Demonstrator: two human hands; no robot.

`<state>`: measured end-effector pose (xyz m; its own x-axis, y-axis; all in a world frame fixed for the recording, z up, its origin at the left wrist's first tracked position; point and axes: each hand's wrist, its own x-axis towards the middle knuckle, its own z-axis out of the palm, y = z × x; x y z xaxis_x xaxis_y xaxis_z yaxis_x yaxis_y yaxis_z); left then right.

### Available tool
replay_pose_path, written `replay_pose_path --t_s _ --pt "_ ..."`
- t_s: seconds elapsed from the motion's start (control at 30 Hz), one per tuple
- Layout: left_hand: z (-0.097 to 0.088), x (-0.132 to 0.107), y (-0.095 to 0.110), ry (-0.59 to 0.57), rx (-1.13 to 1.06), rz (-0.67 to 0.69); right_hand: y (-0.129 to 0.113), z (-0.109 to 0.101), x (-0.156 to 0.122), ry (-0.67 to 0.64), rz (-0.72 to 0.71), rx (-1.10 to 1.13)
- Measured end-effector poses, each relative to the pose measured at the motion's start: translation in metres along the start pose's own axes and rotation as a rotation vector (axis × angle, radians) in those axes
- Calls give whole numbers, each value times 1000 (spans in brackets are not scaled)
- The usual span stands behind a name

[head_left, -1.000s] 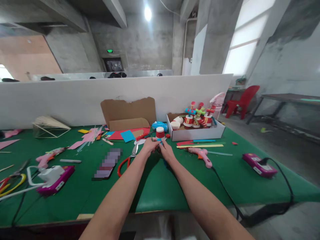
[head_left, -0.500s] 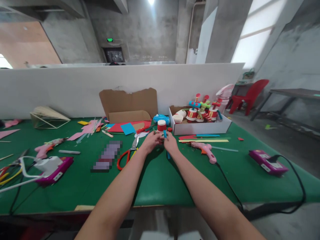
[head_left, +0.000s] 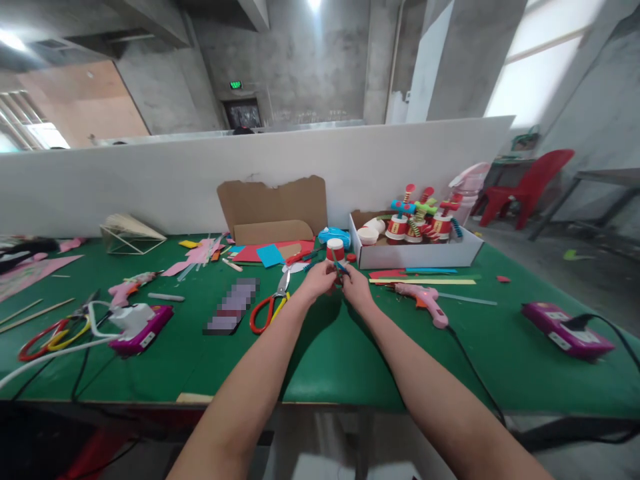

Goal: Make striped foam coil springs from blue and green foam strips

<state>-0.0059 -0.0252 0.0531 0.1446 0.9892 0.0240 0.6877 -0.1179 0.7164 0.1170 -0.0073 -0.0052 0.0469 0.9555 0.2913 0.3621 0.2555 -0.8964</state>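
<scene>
A narrow blue paper strip [head_left: 341,268] is between my two hands, over the table just in front of a red-and-white paper cup [head_left: 335,250]. My left hand [head_left: 319,280] is closed, its fingertips pinched at the left side of the strip. From the right, my right hand [head_left: 356,285] grips the strip with bent fingers. The fingertips partly cover the strip, so its folds cannot be made out. Left of my left hand lie large scissors [head_left: 270,308] with red and yellow handles.
A white box [head_left: 420,255] holds several decorated cup figures [head_left: 399,227]. Pink glue guns lie at right [head_left: 425,301] and left [head_left: 129,288], near purple power strips [head_left: 565,328]. Brown cardboard [head_left: 275,207], coloured paper [head_left: 270,255] and a blurred flat object [head_left: 233,307] lie on the green table [head_left: 345,373].
The blue strip hung down between my hands; now it is raised and tilted between the fingertips. The whole view has shifted, so the table items appear farther right.
</scene>
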Motion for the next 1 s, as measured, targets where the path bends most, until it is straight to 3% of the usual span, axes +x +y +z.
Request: replay_pose_path --t_s 0.13,0.23,0.33,0.47,0.63,0.8,0.87,0.93,1.0 --pt "-36 -32 -24 109 286 -75 4 -4 5 84 80 133" --pt "-51 -55 -50 2 776 -230 5 -3 7 101 40 201" --pt "-50 -64 -62 -49 876 -215 5 1 6 55 29 233" --pt "-40 -52 -58 -36 826 -177 2 7 1 18 64 283" --pt "-25 -17 -47 3 701 -134 -5 10 -6 -43 136 306" --pt "-11 6 -44 184 585 -174 -14 7 -10 -79 191 350" --pt "-11 7 -43 284 523 -105 -17 7 -11 -96 239 398" --pt "-13 6 -39 325 366 40 -19 7 -11 -119 301 467" --pt "-14 4 -33 245 11 130 -21 8 -12 -138 338 548"
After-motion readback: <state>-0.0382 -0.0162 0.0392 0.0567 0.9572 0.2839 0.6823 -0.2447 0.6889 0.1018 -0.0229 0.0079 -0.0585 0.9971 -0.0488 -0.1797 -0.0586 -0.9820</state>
